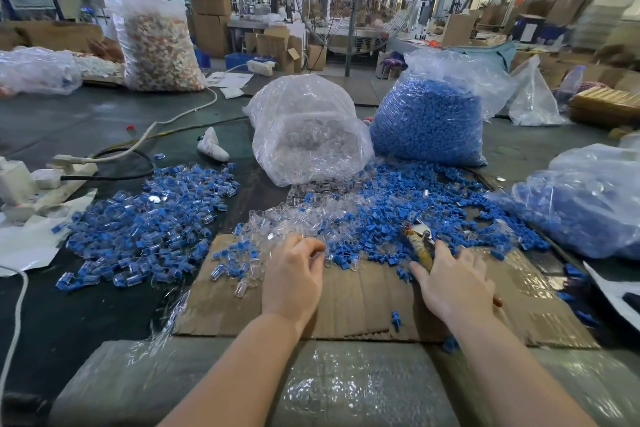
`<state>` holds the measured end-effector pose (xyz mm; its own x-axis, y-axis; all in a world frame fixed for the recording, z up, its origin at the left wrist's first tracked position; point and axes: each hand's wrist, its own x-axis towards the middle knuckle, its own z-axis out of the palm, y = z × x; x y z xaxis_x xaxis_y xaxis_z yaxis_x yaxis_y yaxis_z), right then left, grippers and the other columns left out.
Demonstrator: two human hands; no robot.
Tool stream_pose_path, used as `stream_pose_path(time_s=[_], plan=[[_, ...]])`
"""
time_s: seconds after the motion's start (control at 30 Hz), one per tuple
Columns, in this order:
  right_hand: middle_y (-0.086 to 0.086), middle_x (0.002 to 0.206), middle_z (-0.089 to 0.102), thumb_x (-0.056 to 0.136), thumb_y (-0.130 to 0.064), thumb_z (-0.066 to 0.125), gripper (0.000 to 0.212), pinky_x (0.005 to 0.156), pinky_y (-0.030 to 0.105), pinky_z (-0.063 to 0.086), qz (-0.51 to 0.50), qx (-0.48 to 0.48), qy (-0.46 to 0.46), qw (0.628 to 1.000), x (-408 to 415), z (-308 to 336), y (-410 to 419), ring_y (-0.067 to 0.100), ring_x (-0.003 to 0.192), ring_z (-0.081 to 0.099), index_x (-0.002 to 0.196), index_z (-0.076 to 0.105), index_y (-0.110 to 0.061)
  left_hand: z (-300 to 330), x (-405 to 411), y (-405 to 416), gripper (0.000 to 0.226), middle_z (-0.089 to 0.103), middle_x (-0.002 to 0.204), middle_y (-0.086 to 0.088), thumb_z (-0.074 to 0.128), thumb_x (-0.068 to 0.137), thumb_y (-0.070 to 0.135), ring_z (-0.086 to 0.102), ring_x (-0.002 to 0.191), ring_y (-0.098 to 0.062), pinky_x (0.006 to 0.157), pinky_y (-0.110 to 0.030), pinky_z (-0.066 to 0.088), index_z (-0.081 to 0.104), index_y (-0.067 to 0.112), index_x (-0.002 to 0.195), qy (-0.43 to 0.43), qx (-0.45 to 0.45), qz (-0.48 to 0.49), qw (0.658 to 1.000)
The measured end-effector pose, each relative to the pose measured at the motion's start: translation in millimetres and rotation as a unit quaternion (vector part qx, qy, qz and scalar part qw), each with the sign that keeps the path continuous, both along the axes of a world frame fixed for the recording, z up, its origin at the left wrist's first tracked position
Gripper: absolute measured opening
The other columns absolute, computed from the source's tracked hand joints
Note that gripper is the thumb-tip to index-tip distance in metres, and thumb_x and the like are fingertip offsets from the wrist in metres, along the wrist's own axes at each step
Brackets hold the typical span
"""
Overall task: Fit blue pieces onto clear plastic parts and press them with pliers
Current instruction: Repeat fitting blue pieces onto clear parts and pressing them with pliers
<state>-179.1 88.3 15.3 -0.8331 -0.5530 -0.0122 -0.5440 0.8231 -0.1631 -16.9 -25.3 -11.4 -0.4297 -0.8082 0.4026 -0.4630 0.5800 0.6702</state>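
Blue pieces lie heaped just beyond the cardboard sheet, mixed with clear parts. Your left hand curls its fingers at the clear pile's edge; whether they pinch anything you cannot tell. Your right hand rests with spread fingers on the pliers.

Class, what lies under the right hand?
The pliers lie under the right hand, on cardboard among blue pieces. Their handles are mostly covered by the hand.
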Motion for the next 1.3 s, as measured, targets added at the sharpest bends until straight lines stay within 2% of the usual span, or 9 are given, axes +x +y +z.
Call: stream_pose_path(time_s=[0.27,0.4,0.5,0.6,0.73,0.87,0.97,1.1,1.3], plan=[[0.011,0.143,0.037,0.094,-0.058,0.031,0.061,0.109,0.045,0.024,0.029,0.016,0.059,0.998,1,-1,0,0.03,0.133,0.031,0.143,0.027,-0.023,-9,-5,7,0.02,0.056,0.096,0.008,0.059,0.09,0.018,0.043,0.091,-0.004,0.081,-0.01,0.029,0.066,0.017,0.109,-0.02,-0.041,-0.028,0.999],[0.001,0.133,0.046,0.096,-0.039,0.043,0.04,0.106,0.037,0.029,0.107,-0.076,0.149,0.98,15,1,-9,0.019,0.123,0.041,0.133,0.041,-0.023,-10,-7,7,0.025,0.049,0.098,0.01,0.057,0.091,0.02,0.039,0.095,-0.002,0.086,-0.01,0.025,0.062,0.017,0.115,-0.027,-0.051,-0.038,0.998],[-0.005,0.12,0.054,0.097,-0.028,0.045,0.027,0.098,0.03,0.036,0.177,-0.144,0.126,0.965,30,-3,-21,0.013,0.112,0.046,0.122,0.053,-0.024,-13,-9,6,0.036,0.044,0.11,0.008,0.054,0.093,0.021,0.034,0.105,-0.004,0.094,-0.011,0.02,0.053,0.019,0.129,-0.051,-0.05,-0.046,0.996],[-0.007,0.112,0.057,0.095,-0.031,0.047,0.023,0.095,0.032,0.036,0.202,-0.164,0.085,0.962,43,-11,-32,0.014,0.109,0.047,0.115,0.057,-0.026,-15,-11,5,0.042,0.04,0.122,0.006,0.05,0.094,0.023,0.03,0.114,-0.006,0.101,-0.015,0.018,0.045,0.02,0.136,-0.082,-0.051,-0.05,0.994],[-0.006,0.106,0.058,0.092,-0.038,0.05,0.022,0.088,0.033,0.033,0.184,-0.178,0.067,0.964,58,-23,-40,0.017,0.106,0.049,0.109,0.058,-0.026,-14,-11,4,0.035,0.042,0.118,0.006,0.055,0.092,0.02,0.035,0.11,-0.005,0.097,-0.013,0.023,0.055,0.016,0.127,-0.068,-0.042,-0.051,0.995],[-0.008,0.103,0.06,0.094,-0.034,0.049,0.017,0.084,0.031,0.033,0.176,-0.198,0.074,0.961,63,-28,-41,0.015,0.102,0.051,0.106,0.058,-0.027,-12,-9,4,0.024,0.045,0.11,0.005,0.059,0.089,0.016,0.047,0.099,-0.007,0.09,-0.017,0.038,0.063,0.012,0.113,-0.043,-0.021,-0.045,0.998],[-0.008,0.102,0.061,0.094,-0.032,0.049,0.016,0.084,0.03,0.034,0.176,-0.216,0.069,0.958,62,-30,-39,0.014,0.1,0.052,0.106,0.059,-0.027,-10,-8,5,0.02,0.046,0.105,0.007,0.061,0.089,0.015,0.05,0.09,-0.007,0.085,-0.018,0.042,0.065,0.01,0.107,-0.021,-0.005,-0.038,0.999],[-0.002,0.096,0.065,0.09,-0.024,0.057,0.013,0.082,0.035,0.038,0.18,-0.269,0.056,0.945,64,-31,-35,0.021,0.093,0.055,0.101,0.064,-0.019,-8,-4,8,0.021,0.041,0.103,0.01,0.061,0.088,0.013,0.051,0.086,-0.007,0.084,-0.014,0.04,0.065,0.012,0.109,0.0,-0.006,-0.037,0.999],[-0.002,0.087,0.068,0.079,-0.007,0.07,0.016,0.075,0.034,0.045,0.249,-0.347,0.031,0.904,68,-30,-32,0.022,0.083,0.06,0.093,0.069,-0.015,-4,1,11,0.031,0.054,0.106,0.009,0.066,0.084,0.01,0.057,0.093,-0.012,0.088,-0.029,0.047,0.065,0.016,0.114,0.018,-0.01,-0.076,0.997]])
